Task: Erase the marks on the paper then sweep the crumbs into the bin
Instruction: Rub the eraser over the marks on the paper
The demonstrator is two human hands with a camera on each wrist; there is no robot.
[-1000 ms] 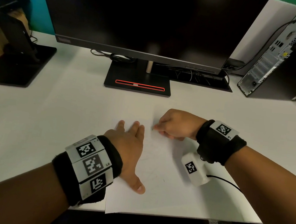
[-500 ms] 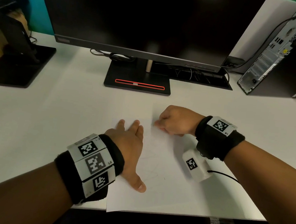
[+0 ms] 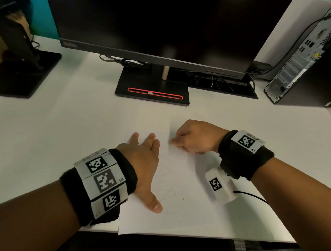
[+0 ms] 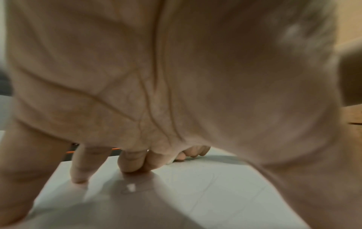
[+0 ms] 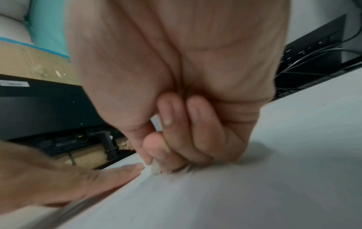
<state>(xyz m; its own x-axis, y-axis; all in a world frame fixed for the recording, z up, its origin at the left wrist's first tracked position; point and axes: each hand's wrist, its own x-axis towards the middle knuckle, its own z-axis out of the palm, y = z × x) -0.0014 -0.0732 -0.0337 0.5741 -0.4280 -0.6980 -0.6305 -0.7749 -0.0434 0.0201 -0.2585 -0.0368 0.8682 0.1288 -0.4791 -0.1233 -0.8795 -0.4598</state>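
Note:
A white sheet of paper (image 3: 181, 215) with faint pencil marks (image 3: 168, 193) lies on the white desk, its near edge hanging over the desk's front. My left hand (image 3: 146, 160) lies flat on the sheet's left side, fingers straight and thumb spread, holding it down. My right hand (image 3: 192, 137) is curled at the sheet's far end and pinches a small white eraser (image 5: 155, 169) against the paper. In the left wrist view the eraser (image 4: 170, 161) shows as a pale tip under the far fingers. No bin is in view.
A dark monitor (image 3: 151, 17) on a black stand (image 3: 154, 91) stands behind the paper. A computer tower (image 3: 314, 59) sits at the back right with cables beside it. Another black stand base (image 3: 17, 71) is at the left.
My right hand with the eraser has shifted slightly away from me and back along the far part of the sheet. The left hand has stayed flat on the paper.

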